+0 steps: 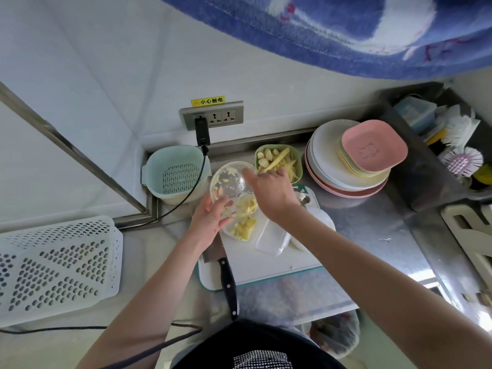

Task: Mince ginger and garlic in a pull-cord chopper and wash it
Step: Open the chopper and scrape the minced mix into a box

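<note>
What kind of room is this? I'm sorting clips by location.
Most likely a kitchen counter: a cutting board with a knife, a stack of plates, and dish brushes in a rack.

One knife [226,275], two colanders [174,174], perhaps two brushes [462,161].

head camera looks steeply down, close over the counter [372,230]
</note>
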